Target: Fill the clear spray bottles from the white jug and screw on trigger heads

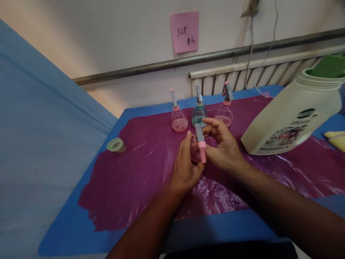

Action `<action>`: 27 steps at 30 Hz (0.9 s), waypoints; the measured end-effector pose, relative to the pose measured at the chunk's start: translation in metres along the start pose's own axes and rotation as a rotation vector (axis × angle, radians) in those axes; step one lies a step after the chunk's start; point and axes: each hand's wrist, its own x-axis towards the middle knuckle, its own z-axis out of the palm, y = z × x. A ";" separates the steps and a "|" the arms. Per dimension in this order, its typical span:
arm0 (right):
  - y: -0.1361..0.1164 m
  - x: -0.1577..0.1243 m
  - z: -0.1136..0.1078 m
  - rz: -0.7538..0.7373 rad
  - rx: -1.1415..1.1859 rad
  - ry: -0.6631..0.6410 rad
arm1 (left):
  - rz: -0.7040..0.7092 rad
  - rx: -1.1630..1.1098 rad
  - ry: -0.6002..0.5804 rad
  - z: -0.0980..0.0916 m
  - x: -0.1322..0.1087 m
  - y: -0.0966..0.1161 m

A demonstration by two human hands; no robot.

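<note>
A small clear spray bottle with a pink and grey trigger head is between my two hands, its pink nozzle pointing toward me. My left hand wraps the bottle's body from the left, thumb at the near side. Curled around the right side, my right hand has its thumb by the pink collar and its fingers behind the head. Most of the bottle's body is hidden by the hands. Behind them stand a pink spray bottle, a teal spray bottle and another pink spray bottle, each holding some liquid.
A large cream jug with a green item in its mouth stands on the right. At the left lies a pale green cup-shaped cap. Purple plastic sheeting covers the blue table. A yellow cloth lies at far right.
</note>
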 end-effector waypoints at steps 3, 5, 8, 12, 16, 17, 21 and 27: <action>0.006 0.009 -0.001 -0.066 -0.045 0.074 | 0.019 -0.039 0.050 0.000 0.004 -0.001; 0.013 0.014 -0.001 -0.096 -0.075 0.106 | 0.036 -0.066 0.035 0.001 0.006 -0.003; 0.024 0.016 -0.001 -0.132 -0.110 0.103 | 0.060 -0.086 0.035 0.001 0.007 -0.005; 0.034 0.012 0.001 -0.206 -0.174 0.130 | 0.072 -0.039 0.078 0.001 0.006 -0.007; 0.038 0.010 0.000 -0.241 -0.316 0.121 | 0.069 0.012 0.111 0.002 0.008 -0.011; 0.038 0.010 0.000 -0.258 -0.360 0.112 | 0.068 0.018 0.119 0.002 0.009 -0.012; 0.035 0.007 -0.005 -0.314 -0.474 0.074 | 0.088 0.041 0.135 0.001 0.010 -0.019; 0.030 0.002 -0.014 -0.328 -0.513 0.014 | 0.066 0.073 0.151 -0.004 0.004 -0.020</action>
